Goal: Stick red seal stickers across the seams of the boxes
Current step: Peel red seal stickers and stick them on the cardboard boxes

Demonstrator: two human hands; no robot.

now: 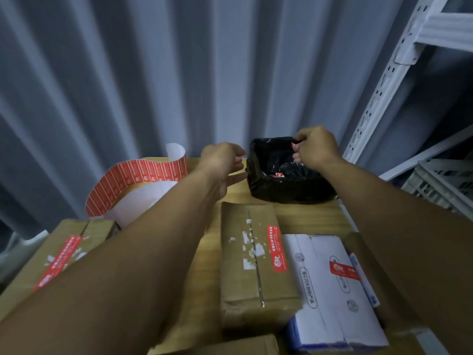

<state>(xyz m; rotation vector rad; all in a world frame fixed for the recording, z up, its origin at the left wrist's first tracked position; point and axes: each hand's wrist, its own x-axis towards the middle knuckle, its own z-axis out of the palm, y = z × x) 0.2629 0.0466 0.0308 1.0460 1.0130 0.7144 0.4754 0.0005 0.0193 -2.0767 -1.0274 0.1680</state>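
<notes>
A clearing-up step between stickers seems to be in hand: a small red-and-white scrap point(294, 146) is pinched between the curled fingers of the right hand point(316, 147) over the rim of a black-lined bin point(281, 190), apparently to be dropped in. The left hand point(222, 160) is held beside the bin's left edge, fingers relaxed and apart, nothing gripped; contact with the bin cannot be told. The sticker strip point(133, 175) lies curled at the far left of the table point(307, 216). Red stickers are already seen on the brown box point(245, 278) and the white box point(320, 290). Next, the scrap would need releasing and a fresh sticker peeling from the strip.
</notes>
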